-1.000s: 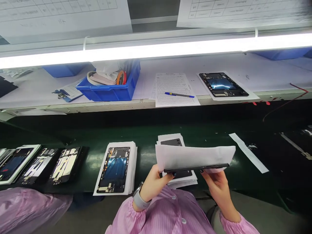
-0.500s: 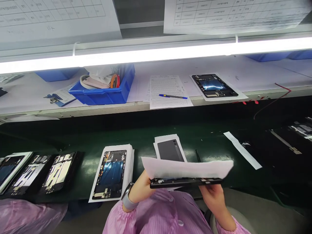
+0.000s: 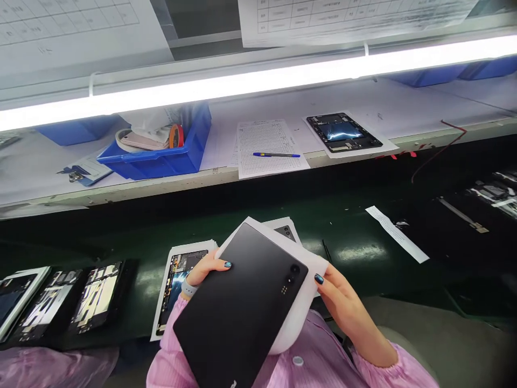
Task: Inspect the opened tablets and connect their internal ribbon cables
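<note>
At lower centre, the left hand (image 3: 204, 267) and right hand (image 3: 343, 304) both grasp the flat black tablet (image 3: 242, 307) with its white backing sheet (image 3: 299, 323); edge-only grips should avoid smudges.

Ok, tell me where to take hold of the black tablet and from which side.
Take the black tablet by its two long edges, one hand from each side, as the left hand and right hand do. It is thin, flat and smooth, back up, so only the edges give purchase; probably stay clear of the camera cluster.

Pink striped sleeves (image 3: 363, 372), dk blue nails (image 3: 319, 278)
</note>
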### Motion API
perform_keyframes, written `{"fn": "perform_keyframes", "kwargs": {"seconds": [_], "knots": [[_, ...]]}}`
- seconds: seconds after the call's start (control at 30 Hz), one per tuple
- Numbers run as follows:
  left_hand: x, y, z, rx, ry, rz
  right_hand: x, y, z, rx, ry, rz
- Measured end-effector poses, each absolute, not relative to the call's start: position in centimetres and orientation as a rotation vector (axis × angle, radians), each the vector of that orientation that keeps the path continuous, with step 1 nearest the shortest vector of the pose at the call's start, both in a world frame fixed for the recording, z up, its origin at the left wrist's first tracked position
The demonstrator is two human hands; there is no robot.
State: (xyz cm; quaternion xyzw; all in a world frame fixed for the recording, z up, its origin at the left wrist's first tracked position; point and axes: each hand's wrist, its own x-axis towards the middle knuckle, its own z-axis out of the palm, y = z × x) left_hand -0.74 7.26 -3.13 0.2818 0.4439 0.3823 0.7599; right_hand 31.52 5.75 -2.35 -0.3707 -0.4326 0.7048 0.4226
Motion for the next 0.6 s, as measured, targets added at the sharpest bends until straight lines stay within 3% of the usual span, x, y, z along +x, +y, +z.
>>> {"fn": "perform_keyframes", "kwargs": {"seconds": [0.27,0.6], "knots": [[-0.1,5.7,0.2,0.608,0.916,0.700,32.6,3.7,0.5,-0.976,-1.253,1.830],[0.1,5.3,1.2,0.581,1.112,0.655,31.8,3.6,1.7,-1.359,-1.704,1.450]]}}
